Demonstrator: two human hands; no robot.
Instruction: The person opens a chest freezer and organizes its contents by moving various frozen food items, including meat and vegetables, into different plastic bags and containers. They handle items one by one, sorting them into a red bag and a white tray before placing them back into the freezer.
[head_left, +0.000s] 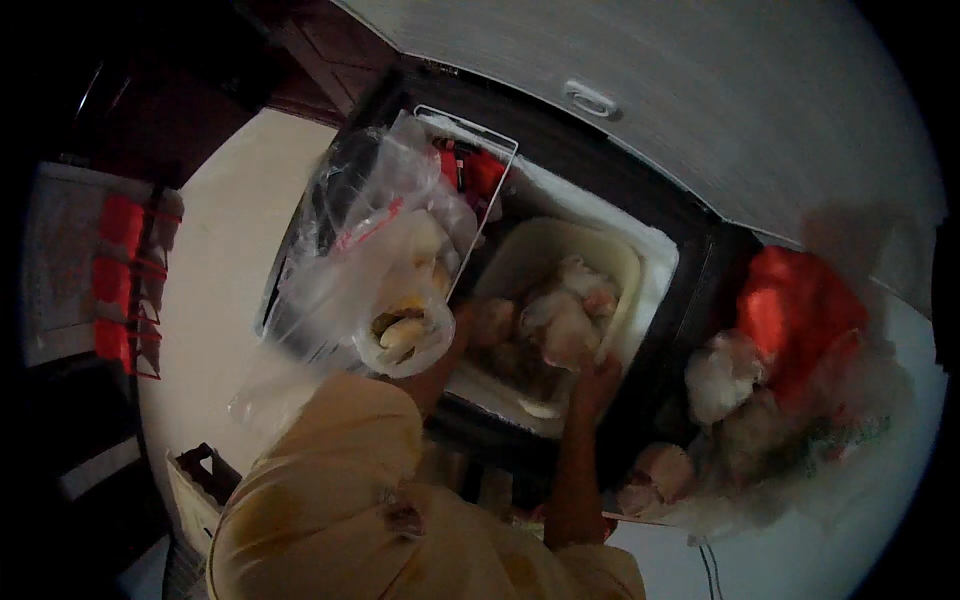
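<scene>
A cream plastic tub (517, 244) stands inside a white-lined, dark-rimmed chest that looks like a freezer. Pale lumps of what looks like raw poultry (566, 330) fill its middle and far side. My left hand (487, 322) reaches into the tub from the left, beside the lumps; its fingers are blurred and dim. At the near right rim is my right hand (598, 379), its fingertips against the lowest lump or the rim. Whether it grips either one cannot be made out. The tub's near floor is in shadow.
Left of the tub, a white wire basket (482, 244) holds clear plastic bags (360, 247) and a round container (405, 356) with yellowish food. To the right, a red plastic bag (795, 315) lies among pale lumps (660, 472). A wall with a round fitting (591, 99) stands behind.
</scene>
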